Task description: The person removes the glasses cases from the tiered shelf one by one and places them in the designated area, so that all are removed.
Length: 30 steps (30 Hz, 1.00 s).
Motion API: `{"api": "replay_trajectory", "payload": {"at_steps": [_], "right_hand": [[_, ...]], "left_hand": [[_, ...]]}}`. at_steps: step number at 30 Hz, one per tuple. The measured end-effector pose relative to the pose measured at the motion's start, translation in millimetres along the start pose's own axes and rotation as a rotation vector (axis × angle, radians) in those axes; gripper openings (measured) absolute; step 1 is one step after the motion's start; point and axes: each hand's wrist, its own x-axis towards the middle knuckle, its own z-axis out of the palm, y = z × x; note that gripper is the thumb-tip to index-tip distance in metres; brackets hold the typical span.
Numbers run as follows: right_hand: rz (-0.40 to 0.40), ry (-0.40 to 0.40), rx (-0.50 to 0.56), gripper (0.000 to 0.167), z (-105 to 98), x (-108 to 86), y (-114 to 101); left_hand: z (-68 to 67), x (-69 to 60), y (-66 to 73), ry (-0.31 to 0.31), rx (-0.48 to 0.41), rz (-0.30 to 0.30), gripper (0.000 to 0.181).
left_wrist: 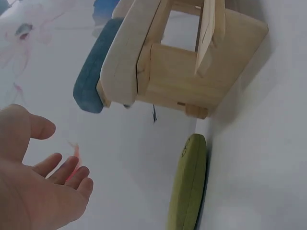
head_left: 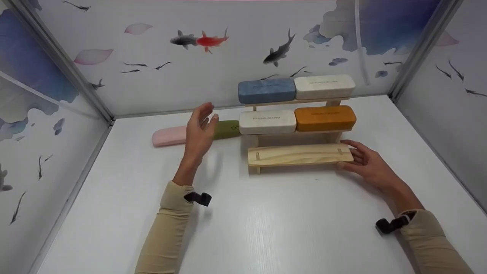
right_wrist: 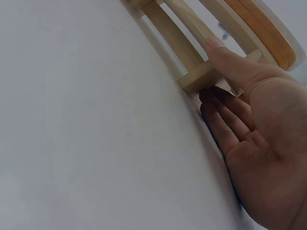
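Note:
A stepped wooden rack (head_left: pixel 300 155) stands on the table. On its top tier sit a blue glasses case (head_left: pixel 267 91) and a white glasses case (head_left: pixel 324 86). The middle tier carries another white case (head_left: pixel 267 122) and an orange case (head_left: pixel 325 118); the lowest board is bare. My right hand (head_left: pixel 367 165) holds the right end of that board, its thumb at the front edge and fingers behind and beside the end. My left hand (head_left: pixel 199 133) is raised with loosely bent fingers, holding nothing. Behind it lie a pink case (head_left: pixel 169 136) and a green case (left_wrist: pixel 189 184), partly hidden.
The white tabletop (head_left: pixel 258 224) extends in front of the rack. Printed panels with fish and petals (head_left: pixel 152 87) close off the back and both sides, joined by metal corner posts (head_left: pixel 426 49).

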Motion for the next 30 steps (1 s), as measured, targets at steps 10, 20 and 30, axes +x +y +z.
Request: {"api": "replay_trajectory", "payload": {"at_steps": [10,20,30], "right_hand": [[0.003,0.01,-0.015,0.078,-0.4,0.6,-0.4],[0.015,0.008,-0.019,0.078,1.9,1.4,-2.0],[0.031,0.006,-0.051,0.078,0.4,0.2,-2.5]], "left_hand": [[31.6,-4.8,6.5,-0.114,-0.02,0.075,0.05],[45.2,-5.3,0.9,-0.193,-0.06,0.047,0.057],[52.0,-7.3,-9.7,-0.238,-0.06,0.043,0.07]]}}
